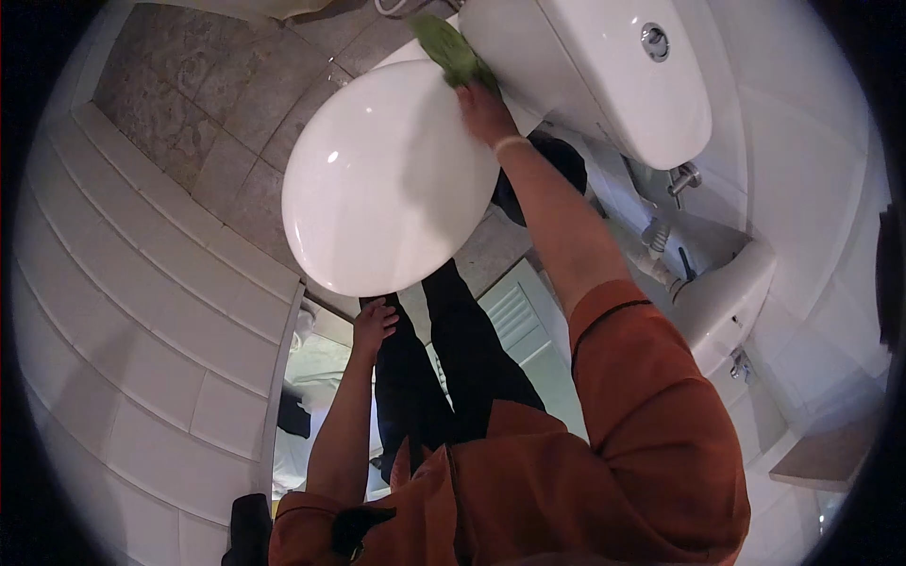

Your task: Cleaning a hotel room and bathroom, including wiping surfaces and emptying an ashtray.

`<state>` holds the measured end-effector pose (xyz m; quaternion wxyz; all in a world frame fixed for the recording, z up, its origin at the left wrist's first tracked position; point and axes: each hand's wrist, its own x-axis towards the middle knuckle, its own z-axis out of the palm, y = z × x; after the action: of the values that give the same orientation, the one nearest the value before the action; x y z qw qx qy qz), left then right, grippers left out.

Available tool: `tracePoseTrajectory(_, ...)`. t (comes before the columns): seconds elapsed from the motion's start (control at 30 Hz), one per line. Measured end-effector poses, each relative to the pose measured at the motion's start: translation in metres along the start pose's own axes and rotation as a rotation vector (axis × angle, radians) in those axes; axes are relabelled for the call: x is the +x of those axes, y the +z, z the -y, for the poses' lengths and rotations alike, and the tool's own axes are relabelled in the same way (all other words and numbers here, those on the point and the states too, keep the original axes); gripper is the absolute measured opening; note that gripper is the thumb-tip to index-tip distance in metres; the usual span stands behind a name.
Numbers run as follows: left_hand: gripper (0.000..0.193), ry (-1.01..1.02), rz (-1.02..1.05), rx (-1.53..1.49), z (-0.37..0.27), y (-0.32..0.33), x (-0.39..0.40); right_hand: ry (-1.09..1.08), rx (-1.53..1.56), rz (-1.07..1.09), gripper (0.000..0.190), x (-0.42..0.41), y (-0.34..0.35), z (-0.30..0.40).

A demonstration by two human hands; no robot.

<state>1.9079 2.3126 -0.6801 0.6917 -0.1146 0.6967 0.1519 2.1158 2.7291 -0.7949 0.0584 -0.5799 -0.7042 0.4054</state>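
Observation:
My right hand (pixel 487 117) grips a green cloth (pixel 451 49) at the back of the white toilet lid (pixel 382 177), by the foot of the cistern (pixel 601 64). The lid is down, and the arm casts a shadow on it. My left hand (pixel 375 323) hangs just below the front rim of the lid, over my dark trouser leg, with its fingers loosely bent and nothing seen in it. The cistern has a round metal flush button (pixel 655 42) on top.
A dark bin (pixel 552 166) stands between toilet and washbasin (pixel 736 304), under my right forearm. White drain pipes (pixel 655 265) run beneath the basin. A tiled wall (pixel 163 311) rises on the left, a louvred door (pixel 527 325) stands behind my legs, and grey tiles (pixel 219 106) cover the floor.

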Motion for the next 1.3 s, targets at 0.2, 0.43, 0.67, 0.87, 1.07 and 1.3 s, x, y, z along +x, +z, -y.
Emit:
tracePoseTrajectory(0.2, 0.044, 0.077, 0.036, -0.098, 0.008, -0.007, -0.01, 0.077, -0.357, -0.024, 0.033, -0.072, -0.015, -0.074)
tracePoseTrajectory(0.43, 0.04, 0.086, -0.014, -0.116, 0.042, -0.029, -0.028, 0.587, 0.403, -0.434, 0.04, -0.198, -0.101, -0.031)
tracePoseTrajectory(0.67, 0.036, -0.001, -0.022, 0.002, 0.076, -0.064, -0.043, -0.001, 0.156, -0.658, 0.032, -0.186, -0.205, 0.139)
tracePoseTrajectory(0.87, 0.034, 0.102, -0.04, -0.022, 0.054, -0.078, -0.052, -0.326, -0.434, -0.305, 0.066, 0.011, -0.219, 0.199)
tracePoseTrajectory(1.07, 0.039, 0.203, -0.07, 0.075, 0.0, -0.077, -0.079, -0.39, -0.397, -0.578, 0.066, 0.026, -0.275, 0.145)
tracePoseTrajectory(1.3, 0.038, 0.307, -0.041, 0.047, -0.016, -0.063, -0.106, 0.019, -0.37, -0.643, 0.057, -0.128, -0.281, 0.06)
